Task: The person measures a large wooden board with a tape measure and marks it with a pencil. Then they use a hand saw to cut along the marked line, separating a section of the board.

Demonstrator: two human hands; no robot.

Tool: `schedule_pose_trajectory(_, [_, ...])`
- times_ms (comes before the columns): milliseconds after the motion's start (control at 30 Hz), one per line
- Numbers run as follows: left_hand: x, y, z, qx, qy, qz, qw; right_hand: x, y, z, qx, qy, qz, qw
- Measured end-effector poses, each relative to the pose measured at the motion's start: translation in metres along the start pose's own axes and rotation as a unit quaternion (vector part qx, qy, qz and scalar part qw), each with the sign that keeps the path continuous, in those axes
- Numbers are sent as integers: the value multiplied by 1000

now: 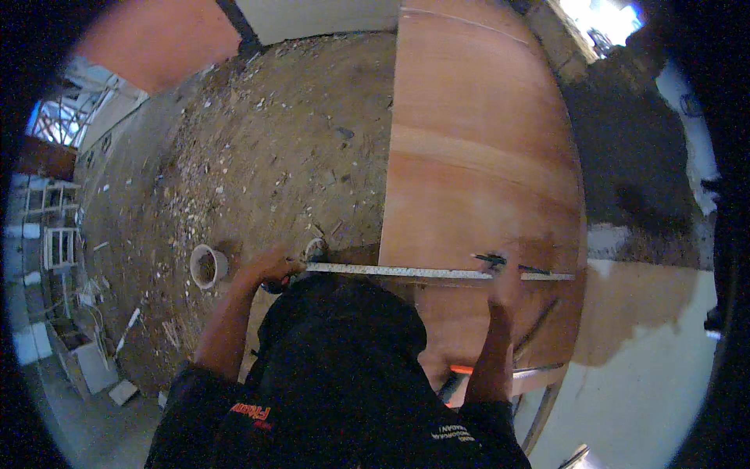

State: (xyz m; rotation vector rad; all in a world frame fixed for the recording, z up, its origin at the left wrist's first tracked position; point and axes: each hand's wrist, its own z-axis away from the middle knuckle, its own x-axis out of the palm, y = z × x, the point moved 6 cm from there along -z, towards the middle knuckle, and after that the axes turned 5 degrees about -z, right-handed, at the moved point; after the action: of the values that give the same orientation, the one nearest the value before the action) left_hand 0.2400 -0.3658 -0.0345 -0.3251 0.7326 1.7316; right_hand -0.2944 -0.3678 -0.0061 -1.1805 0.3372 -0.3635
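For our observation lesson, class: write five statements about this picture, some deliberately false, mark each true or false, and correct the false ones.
1. The left hand is at the left end of the tape measure. True.
2. The tape measure is fully rolled up. False: it is pulled out over the wooden sheet.
3. A pale bucket stands to the left of the left hand. True.
4. The wooden sheet is bright blue. False: it is reddish brown.
5. The right hand is beside the bucket. False: it is over the wooden sheet, by the tape measure.
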Motion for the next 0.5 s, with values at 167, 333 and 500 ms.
schedule_pose_trajectory(167, [5, 5, -7, 127, 101, -42, 986, 87, 6, 19, 24, -307, 164, 937])
schedule_pose_trajectory(333, [0, 5, -3, 20, 82, -40, 996, 135, -10, 41, -106, -415, 215, 878])
schedule_pose_trajectory(500, [-8, 13, 1, -16, 88, 16, 996, 147, 1, 31, -86, -424, 266, 861])
